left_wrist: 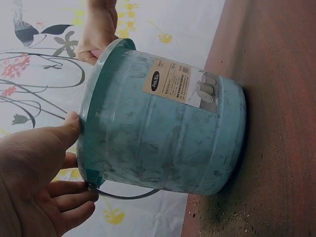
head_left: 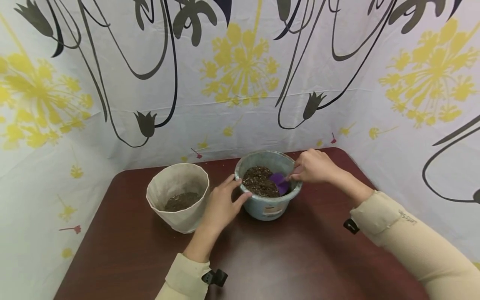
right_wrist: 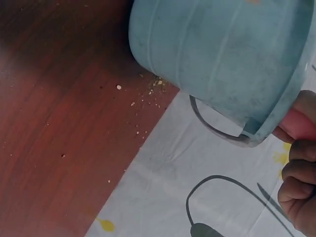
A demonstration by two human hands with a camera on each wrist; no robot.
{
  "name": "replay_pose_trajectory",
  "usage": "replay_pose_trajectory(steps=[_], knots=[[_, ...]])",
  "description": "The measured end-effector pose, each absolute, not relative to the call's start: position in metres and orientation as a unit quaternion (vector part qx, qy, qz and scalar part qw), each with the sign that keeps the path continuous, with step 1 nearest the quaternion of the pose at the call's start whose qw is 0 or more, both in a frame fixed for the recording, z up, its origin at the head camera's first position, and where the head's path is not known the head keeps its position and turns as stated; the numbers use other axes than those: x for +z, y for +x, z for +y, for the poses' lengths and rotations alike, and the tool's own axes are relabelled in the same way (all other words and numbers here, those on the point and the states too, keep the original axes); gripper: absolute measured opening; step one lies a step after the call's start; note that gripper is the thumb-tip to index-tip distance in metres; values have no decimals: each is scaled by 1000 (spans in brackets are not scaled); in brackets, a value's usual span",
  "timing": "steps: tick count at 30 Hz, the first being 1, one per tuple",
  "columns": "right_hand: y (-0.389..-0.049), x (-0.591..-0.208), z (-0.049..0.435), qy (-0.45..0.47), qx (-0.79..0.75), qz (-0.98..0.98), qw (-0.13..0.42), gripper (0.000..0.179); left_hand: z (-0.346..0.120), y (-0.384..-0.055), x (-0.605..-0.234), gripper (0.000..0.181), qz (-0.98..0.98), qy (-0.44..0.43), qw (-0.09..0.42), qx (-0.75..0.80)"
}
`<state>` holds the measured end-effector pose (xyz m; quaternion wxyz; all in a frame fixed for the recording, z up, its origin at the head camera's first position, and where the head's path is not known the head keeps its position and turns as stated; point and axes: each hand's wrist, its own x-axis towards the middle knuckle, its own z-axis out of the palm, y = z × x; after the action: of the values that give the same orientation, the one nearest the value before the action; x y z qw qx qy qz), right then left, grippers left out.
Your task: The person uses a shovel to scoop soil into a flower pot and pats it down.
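Touching "JiaLiXin"-labelled bucket [left_wrist: 148,133]: left hand [head_left: 222,204]

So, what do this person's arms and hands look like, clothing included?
The left hand and right hand are gloveless. The left sleeve and right sleeve are cream with wide cuffs; the right one has a small dark script-like marking. Each cuff has a small black device beside it.

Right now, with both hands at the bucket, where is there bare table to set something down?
The widest bare patch is the tabletop in front of the blue bucket, between your left sleeve and right sleeve. A narrower strip lies left of the white pot. It's crowded between pot and bucket, where your left hand is; crumbs lie beside the bucket.
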<state>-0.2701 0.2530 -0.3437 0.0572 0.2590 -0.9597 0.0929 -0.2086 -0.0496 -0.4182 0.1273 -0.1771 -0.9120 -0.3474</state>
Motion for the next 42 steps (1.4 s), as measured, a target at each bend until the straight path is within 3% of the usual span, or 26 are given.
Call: replay_pose_trajectory(steps=[8,16,30,42], knots=[[-275,-352,254,256,154,-954,17,9,-49,-210,-421,60,-910,-174,129,-353],[-276,-352,259,253,183,-950,14,7,-48,-210,-418,61,-912,-176,118,-353],[-277,-362,251,251,265,-931,-2,45,-50,-210,-419,61,-911,-173,120,-355],[-272,-372,255,192,317,-928,-36,25,-49,-211,-420,60,-912,-170,123,-353]])
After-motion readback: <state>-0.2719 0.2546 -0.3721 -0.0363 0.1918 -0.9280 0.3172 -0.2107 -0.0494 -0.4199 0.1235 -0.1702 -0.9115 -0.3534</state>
